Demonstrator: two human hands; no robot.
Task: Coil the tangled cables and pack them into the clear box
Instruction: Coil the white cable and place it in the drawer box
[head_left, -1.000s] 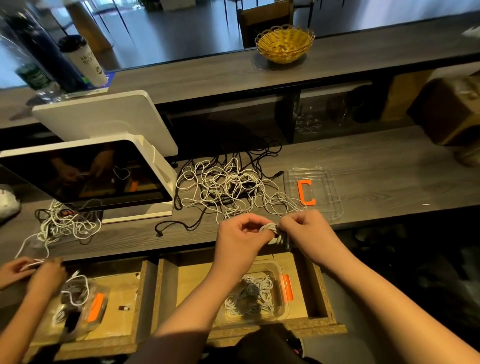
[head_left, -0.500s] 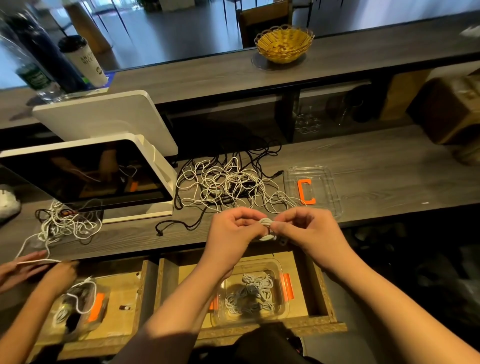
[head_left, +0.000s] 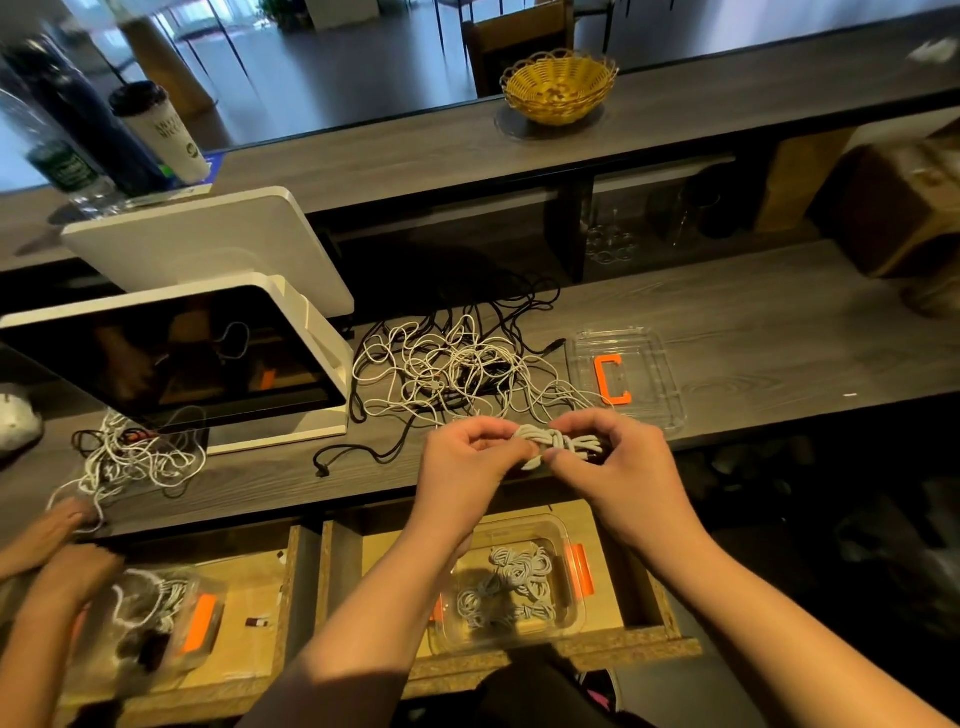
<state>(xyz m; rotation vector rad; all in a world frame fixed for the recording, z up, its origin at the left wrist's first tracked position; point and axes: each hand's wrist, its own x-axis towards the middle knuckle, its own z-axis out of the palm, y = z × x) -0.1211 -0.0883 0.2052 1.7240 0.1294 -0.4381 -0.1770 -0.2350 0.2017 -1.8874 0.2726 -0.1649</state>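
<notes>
A small coiled white cable (head_left: 556, 444) sits between my two hands above the counter's front edge. My left hand (head_left: 467, 457) pinches its left end and my right hand (head_left: 613, 457) grips its right side. Behind them a tangle of white and black cables (head_left: 447, 369) lies on the grey counter (head_left: 779, 332). Below my hands an open drawer holds the clear box (head_left: 569, 608) with orange latches, several white coils inside. Its clear lid (head_left: 654, 364) with an orange clip lies on the counter to the right of the tangle.
A white tablet stand (head_left: 182, 353) stands at left. Another person's hands (head_left: 57, 551) work at the far left beside a second cable tangle (head_left: 135, 462) and a second box (head_left: 171, 629) in a drawer. A yellow basket (head_left: 558, 88) and cups sit on the upper shelf.
Both hands have lifted the coil slightly up and right, and more of the wound bundle now shows between them. The other person's hands have shifted by their drawer.
</notes>
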